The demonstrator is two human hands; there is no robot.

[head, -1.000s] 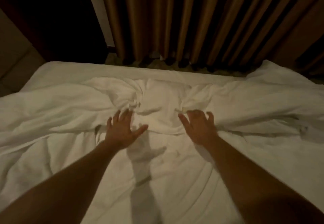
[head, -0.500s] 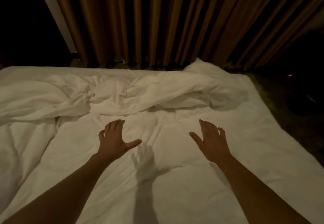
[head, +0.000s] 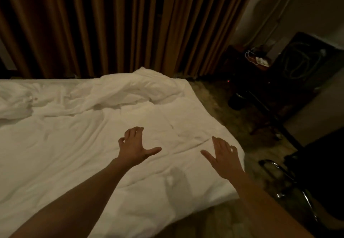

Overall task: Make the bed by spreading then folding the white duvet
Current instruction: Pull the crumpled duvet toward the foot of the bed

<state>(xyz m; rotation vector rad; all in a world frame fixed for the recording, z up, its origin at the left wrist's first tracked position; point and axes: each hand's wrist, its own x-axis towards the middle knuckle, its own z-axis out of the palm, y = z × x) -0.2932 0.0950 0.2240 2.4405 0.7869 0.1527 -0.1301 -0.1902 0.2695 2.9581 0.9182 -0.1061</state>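
The white duvet (head: 78,144) covers the bed, flat and lightly wrinkled across the near part. A bunched ridge of the duvet (head: 130,90) runs along the far side, up to the far right corner. My left hand (head: 135,146) hovers over the flat part with fingers spread and slightly curled, holding nothing. My right hand (head: 224,155) is spread open near the bed's right edge, also holding nothing. Both forearms reach in from the bottom of the view.
Brown curtains (head: 115,25) hang right behind the bed. To the right lie patterned carpet (head: 229,114), a dark stand with cables (head: 260,60), a dark panel (head: 301,64) and a metal-framed chair (head: 290,180) near the bed's corner.
The view has swung to the right along the bed. Both hands have come back from the bunched middle of the duvet and moved right, now near the right edge. They stayed open throughout.
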